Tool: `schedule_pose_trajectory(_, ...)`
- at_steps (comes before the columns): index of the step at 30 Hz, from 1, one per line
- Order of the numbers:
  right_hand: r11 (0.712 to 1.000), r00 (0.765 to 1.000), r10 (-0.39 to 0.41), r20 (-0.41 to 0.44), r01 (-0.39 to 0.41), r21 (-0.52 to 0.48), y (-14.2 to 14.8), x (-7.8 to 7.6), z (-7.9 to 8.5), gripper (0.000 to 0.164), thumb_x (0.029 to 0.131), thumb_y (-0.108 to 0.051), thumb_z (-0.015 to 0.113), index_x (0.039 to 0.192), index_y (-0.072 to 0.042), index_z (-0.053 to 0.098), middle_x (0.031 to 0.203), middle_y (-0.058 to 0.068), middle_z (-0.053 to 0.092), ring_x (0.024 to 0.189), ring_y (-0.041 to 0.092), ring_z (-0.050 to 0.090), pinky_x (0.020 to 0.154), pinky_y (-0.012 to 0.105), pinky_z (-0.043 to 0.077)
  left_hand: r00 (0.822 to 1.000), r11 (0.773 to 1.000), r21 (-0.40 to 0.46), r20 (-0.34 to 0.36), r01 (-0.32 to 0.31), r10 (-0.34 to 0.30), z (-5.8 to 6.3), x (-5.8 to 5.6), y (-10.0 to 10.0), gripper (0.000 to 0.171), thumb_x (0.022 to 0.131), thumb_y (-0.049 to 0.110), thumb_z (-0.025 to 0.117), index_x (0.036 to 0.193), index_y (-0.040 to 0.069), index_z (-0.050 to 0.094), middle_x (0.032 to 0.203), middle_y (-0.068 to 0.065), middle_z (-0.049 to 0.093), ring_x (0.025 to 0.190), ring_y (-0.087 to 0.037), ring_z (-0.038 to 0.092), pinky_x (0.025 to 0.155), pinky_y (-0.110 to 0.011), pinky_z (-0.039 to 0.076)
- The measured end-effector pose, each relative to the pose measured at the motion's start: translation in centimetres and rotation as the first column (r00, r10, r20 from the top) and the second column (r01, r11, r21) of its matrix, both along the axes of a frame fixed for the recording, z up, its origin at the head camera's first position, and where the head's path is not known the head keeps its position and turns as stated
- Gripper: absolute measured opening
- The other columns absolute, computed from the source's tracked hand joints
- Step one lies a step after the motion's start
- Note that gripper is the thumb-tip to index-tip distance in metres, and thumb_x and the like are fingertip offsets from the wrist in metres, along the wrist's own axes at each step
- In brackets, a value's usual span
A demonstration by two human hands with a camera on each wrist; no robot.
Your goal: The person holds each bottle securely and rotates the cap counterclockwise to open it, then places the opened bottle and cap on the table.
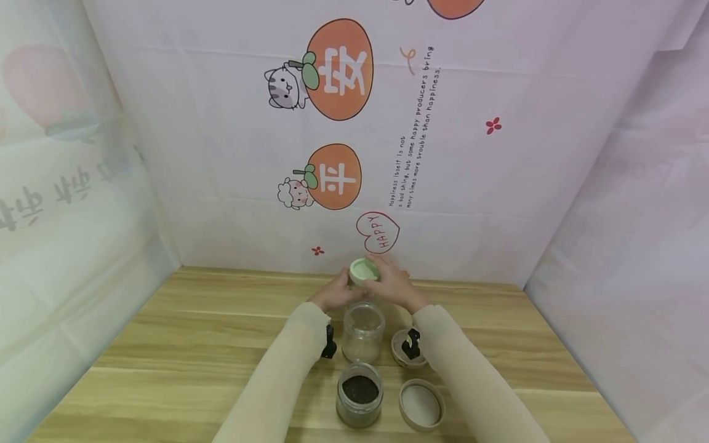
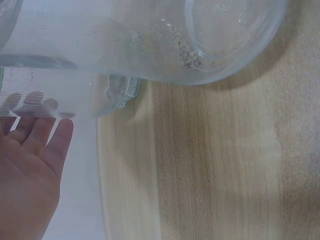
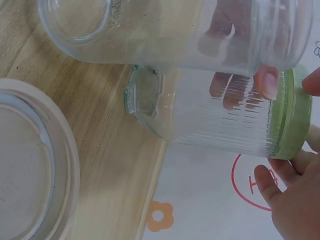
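My left hand [image 1: 335, 293] grips the side of a clear ribbed glass jar [image 3: 215, 117], its fingertips showing through the glass. On top of that jar is a light green lid [image 1: 362, 271], and the fingers of my right hand [image 1: 394, 285] hold it by the rim. In the right wrist view the lid [image 3: 291, 117] sits on the jar's mouth. Closer to me stands a lidless clear glass jar [image 1: 362, 338] with a few pale grains at its bottom. It partly covers the ribbed jar in both wrist views.
Nearest me is an open glass jar [image 1: 359, 411] containing dark, granular stuff. Two round beige lids [image 1: 422, 405] lie to its right, one partly under my right wrist. The wooden table [image 1: 210, 351] meets a printed white cloth wall [image 1: 238, 160] behind the hands.
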State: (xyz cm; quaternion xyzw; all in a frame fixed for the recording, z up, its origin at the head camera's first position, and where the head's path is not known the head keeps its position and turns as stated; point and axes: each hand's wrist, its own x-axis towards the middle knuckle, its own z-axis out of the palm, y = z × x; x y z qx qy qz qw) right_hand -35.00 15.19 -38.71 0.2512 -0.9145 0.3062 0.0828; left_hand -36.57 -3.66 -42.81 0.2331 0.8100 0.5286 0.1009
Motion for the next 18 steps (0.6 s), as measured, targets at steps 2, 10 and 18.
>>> schedule_pose_trajectory(2,1.000,0.999,0.022,0.023,-0.022,-0.023,0.07,-0.02,-0.04,0.075,0.085,-0.029,0.057,0.152,0.000,0.038,0.154,0.022,0.037,0.130,0.038,0.041,0.095,0.058,0.043,1.000,1.000,0.005,-0.013,0.014,-0.013,-0.08,0.01,0.05,0.084,0.095,0.030,0.072,0.156,0.005,0.020,0.159,-0.019,0.028,0.146,-0.035,0.028,0.117,-0.053,0.025)
schedule_pose_trajectory(10,0.998,0.998,0.041,0.039,-0.040,-0.038,0.16,0.02,-0.17,0.077,0.085,-0.030,0.059,0.153,-0.001,0.036,0.157,0.022,0.032,0.140,0.040,0.032,0.104,0.060,0.038,0.999,0.999,0.015,-0.040,0.029,-0.028,-0.15,0.14,0.09,0.083,0.096,0.028,0.070,0.157,0.003,0.018,0.159,-0.021,0.028,0.145,-0.038,0.027,0.116,-0.055,0.024)
schedule_pose_trajectory(18,0.999,0.998,-0.043,0.035,0.043,-0.012,-0.37,0.20,-0.23,0.087,0.082,-0.042,0.075,0.155,-0.013,0.037,0.157,0.015,0.033,0.139,0.033,0.035,0.105,0.063,0.036,1.000,0.999,-0.052,0.003,-0.018,0.018,-0.19,0.09,-0.25,0.088,0.097,0.040,0.067,0.158,0.005,0.014,0.161,-0.020,0.024,0.146,-0.037,0.025,0.116,-0.056,0.025)
